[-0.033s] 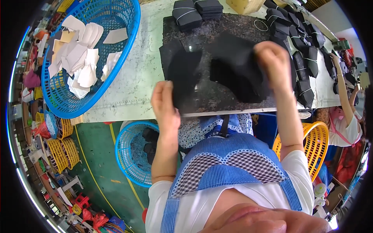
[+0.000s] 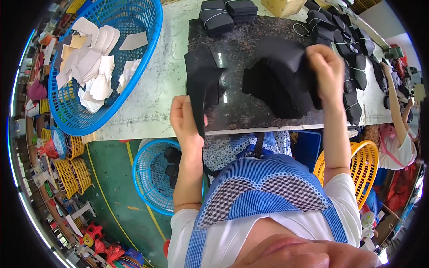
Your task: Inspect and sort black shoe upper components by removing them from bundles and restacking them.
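With left hand (image 2: 184, 123), gripping piece (image 2: 195, 96) by edge, likely for easy handling; with right hand (image 2: 328, 70), at pile (image 2: 272, 91), unclear whether gripping.

The scene is brightly lit; strip lights (image 2: 35, 221) are seen at eight o'clock, edges bowed, the right hand (image 2: 328, 73) blurred.

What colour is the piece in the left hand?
The piece in the left hand is black, seen best in the head view.

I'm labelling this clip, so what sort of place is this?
Likely a factory workshop: banded black bundles on the worktable, a blue basket of pale pieces, and another person at right.
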Motion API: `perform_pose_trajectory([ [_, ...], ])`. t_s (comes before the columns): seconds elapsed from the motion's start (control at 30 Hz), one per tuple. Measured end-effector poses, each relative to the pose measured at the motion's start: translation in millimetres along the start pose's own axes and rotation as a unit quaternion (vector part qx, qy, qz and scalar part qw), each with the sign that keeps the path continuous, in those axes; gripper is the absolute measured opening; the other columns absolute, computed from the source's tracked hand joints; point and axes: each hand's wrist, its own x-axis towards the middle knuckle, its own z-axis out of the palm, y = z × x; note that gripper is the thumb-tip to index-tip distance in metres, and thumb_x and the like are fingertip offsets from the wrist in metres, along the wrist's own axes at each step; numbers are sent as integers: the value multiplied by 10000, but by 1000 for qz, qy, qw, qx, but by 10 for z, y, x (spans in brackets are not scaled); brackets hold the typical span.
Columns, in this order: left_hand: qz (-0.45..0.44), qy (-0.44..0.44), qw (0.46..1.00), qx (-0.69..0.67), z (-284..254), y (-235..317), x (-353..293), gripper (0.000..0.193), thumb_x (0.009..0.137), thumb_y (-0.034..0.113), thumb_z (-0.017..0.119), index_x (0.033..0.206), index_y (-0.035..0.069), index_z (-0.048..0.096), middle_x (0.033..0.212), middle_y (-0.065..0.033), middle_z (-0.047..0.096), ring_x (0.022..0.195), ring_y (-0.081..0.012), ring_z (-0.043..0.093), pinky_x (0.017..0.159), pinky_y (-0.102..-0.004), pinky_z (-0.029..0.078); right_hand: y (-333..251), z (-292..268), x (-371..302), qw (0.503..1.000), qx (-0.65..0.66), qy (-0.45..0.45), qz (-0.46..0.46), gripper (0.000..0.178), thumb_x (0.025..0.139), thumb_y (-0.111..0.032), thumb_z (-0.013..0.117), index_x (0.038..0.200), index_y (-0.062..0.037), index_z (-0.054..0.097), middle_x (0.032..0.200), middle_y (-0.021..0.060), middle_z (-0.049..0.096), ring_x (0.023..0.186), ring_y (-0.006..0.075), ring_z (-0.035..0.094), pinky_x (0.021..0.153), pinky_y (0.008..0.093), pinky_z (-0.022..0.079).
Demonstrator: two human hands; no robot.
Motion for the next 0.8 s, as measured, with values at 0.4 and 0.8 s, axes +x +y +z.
perform_pose_trajectory([
  [0.4,-7,-130,991,-5,387,-86,-201,133,940,125,553,951,-8,551,680,-49,578,587,-100,581,549,-237,534,-129,678,-528,941,92,-313,94,122,782,-9,648,887,52,629,838,73,660,751,81,618,697,227,519],
  [0.8,42,-192,980,21,399,-5,-170,145,901,103,612,919,-40,601,736,-100,642,613,-142,628,574,-256,536,-235,582,-478,944,38,-322,62,173,773,-63,687,844,77,614,744,76,652,698,87,627,659,222,521],
])
